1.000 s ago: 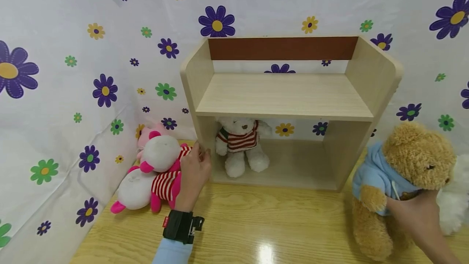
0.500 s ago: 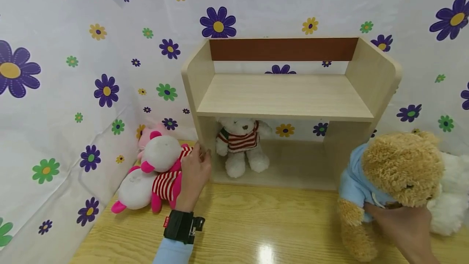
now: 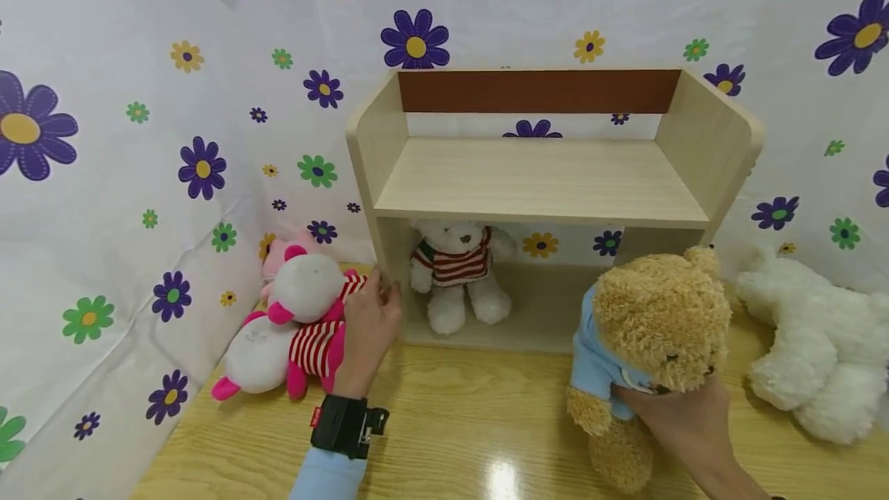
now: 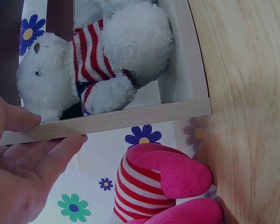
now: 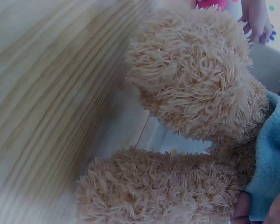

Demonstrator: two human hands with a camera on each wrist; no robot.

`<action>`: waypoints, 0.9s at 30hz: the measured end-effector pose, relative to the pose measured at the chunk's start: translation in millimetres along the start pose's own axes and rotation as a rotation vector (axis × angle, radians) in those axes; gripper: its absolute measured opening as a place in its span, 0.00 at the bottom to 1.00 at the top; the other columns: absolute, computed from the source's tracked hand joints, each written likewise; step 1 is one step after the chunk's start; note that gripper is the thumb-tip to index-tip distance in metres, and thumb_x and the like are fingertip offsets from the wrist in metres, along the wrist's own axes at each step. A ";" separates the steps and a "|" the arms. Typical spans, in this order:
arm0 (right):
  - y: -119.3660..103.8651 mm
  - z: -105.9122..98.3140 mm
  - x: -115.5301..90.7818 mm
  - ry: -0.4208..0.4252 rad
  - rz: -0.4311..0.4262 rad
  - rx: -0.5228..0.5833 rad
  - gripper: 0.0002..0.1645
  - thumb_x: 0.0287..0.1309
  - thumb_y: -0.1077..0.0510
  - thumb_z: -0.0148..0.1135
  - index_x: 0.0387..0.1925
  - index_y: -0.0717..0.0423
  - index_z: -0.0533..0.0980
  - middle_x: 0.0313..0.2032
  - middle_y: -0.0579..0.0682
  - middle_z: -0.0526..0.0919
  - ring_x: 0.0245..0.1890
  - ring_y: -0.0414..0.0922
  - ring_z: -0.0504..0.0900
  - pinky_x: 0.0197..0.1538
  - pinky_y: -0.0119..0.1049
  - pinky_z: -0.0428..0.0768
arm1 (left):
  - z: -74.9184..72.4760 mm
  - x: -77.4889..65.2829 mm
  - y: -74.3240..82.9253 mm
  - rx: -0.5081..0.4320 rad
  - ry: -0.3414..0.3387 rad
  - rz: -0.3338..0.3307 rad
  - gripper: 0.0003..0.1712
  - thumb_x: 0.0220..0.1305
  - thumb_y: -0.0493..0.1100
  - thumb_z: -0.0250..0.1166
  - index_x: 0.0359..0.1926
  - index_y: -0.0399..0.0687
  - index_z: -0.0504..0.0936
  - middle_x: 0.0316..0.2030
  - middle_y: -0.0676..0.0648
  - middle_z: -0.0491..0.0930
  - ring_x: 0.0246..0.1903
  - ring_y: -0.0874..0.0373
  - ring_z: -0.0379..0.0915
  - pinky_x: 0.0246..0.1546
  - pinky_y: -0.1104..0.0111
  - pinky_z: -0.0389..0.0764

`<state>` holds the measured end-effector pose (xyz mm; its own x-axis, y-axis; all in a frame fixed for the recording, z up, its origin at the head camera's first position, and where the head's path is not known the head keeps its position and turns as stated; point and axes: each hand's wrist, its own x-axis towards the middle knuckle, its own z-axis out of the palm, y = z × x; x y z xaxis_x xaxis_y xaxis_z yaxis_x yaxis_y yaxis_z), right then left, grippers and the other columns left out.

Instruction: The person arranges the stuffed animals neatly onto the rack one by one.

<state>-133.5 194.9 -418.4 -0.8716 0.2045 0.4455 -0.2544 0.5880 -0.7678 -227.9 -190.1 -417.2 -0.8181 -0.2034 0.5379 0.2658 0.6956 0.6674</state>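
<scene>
Left hand (image 3: 368,330): thumb (image 4: 18,119) opposite fingers (image 4: 65,153) — pinching
Right hand (image 3: 684,419): gripping — fingers partly hidden
Left forearm (image 3: 329,475): stretched forward

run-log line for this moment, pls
left grip: pinches shelf, left side | right grip: holds tan bear, in front of shelf's right side | lower compartment: striped-sweater plush | table: fluffy white toy, right

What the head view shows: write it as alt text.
A right hand holds a fluffy golden teddy bear in a blue hoodie before a pale wooden two-tier shelf, whose side panel the left hand grips. A white plush toy in a red-striped sweater sits on the lower tier; pink-and-white plush toys lie left, a fluffy white one right.
</scene>
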 end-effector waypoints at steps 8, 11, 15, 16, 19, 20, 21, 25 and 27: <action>-5.7 37.2 5.5 -0.075 -0.005 0.063 0.65 0.34 0.61 0.88 0.73 0.53 0.60 0.59 0.51 0.76 0.54 0.19 0.68 0.55 0.19 0.71 | -2.3 5.3 -0.4 -0.004 0.002 -0.017 0.17 0.67 0.39 0.64 0.53 0.35 0.81 0.43 0.32 0.88 0.37 0.42 0.88 0.33 0.51 0.87; -7.7 50.0 13.5 -0.054 -0.006 0.085 0.66 0.34 0.62 0.88 0.74 0.52 0.58 0.60 0.52 0.76 0.58 0.30 0.74 0.58 0.28 0.74 | -2.9 8.3 0.9 -0.020 0.005 -0.019 0.23 0.68 0.41 0.64 0.60 0.36 0.78 0.45 0.33 0.87 0.30 0.45 0.86 0.26 0.56 0.85; -6.6 65.5 26.4 -0.019 -0.026 0.141 0.66 0.35 0.63 0.86 0.75 0.51 0.56 0.62 0.53 0.75 0.62 0.47 0.77 0.61 0.45 0.76 | -1.9 14.3 2.3 -0.037 -0.005 -0.023 0.26 0.70 0.43 0.63 0.66 0.38 0.74 0.46 0.32 0.87 0.29 0.45 0.85 0.26 0.56 0.85; -5.6 69.0 29.2 -0.010 -0.032 0.156 0.67 0.36 0.63 0.86 0.75 0.50 0.55 0.63 0.54 0.75 0.63 0.50 0.76 0.61 0.49 0.75 | -1.9 15.5 2.8 -0.034 -0.010 -0.025 0.26 0.71 0.42 0.63 0.66 0.37 0.74 0.47 0.32 0.87 0.32 0.43 0.87 0.29 0.54 0.86; -2.4 76.9 37.9 0.014 -0.047 0.190 0.67 0.37 0.62 0.85 0.76 0.47 0.54 0.64 0.54 0.73 0.65 0.51 0.75 0.63 0.52 0.73 | -2.3 16.9 4.2 -0.035 -0.035 -0.030 0.24 0.71 0.40 0.62 0.64 0.34 0.75 0.49 0.29 0.86 0.39 0.38 0.87 0.36 0.47 0.87; -1.3 78.9 40.6 0.020 -0.048 0.194 0.67 0.38 0.62 0.85 0.76 0.45 0.54 0.64 0.54 0.73 0.65 0.51 0.75 0.63 0.53 0.73 | -2.4 16.9 4.7 -0.030 -0.043 -0.030 0.24 0.72 0.40 0.61 0.64 0.34 0.75 0.49 0.28 0.85 0.40 0.37 0.87 0.38 0.46 0.86; -0.2 80.9 43.7 0.021 -0.050 0.209 0.66 0.39 0.62 0.85 0.76 0.44 0.55 0.65 0.54 0.72 0.66 0.52 0.74 0.64 0.54 0.73 | -2.5 16.8 5.7 -0.027 -0.050 -0.033 0.23 0.72 0.40 0.61 0.64 0.33 0.75 0.48 0.28 0.85 0.41 0.36 0.87 0.39 0.45 0.86; 1.2 88.6 53.4 0.025 -0.010 0.227 0.66 0.42 0.59 0.84 0.76 0.39 0.53 0.67 0.55 0.70 0.68 0.56 0.72 0.67 0.58 0.71 | -2.8 16.4 6.2 -0.010 -0.060 -0.025 0.22 0.71 0.39 0.60 0.62 0.32 0.76 0.46 0.28 0.86 0.41 0.35 0.86 0.41 0.45 0.86; 1.1 92.4 57.6 0.025 0.020 0.232 0.67 0.44 0.56 0.84 0.77 0.41 0.50 0.68 0.57 0.70 0.68 0.57 0.72 0.67 0.59 0.72 | -3.0 15.8 6.7 -0.004 -0.057 -0.025 0.21 0.71 0.39 0.60 0.61 0.33 0.76 0.46 0.28 0.86 0.41 0.35 0.86 0.41 0.44 0.86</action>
<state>-222.7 135.0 -436.1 -0.8674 0.2357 0.4382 -0.3290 0.3890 -0.8605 -237.5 -190.7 -402.6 -0.8521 -0.1815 0.4909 0.2467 0.6880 0.6825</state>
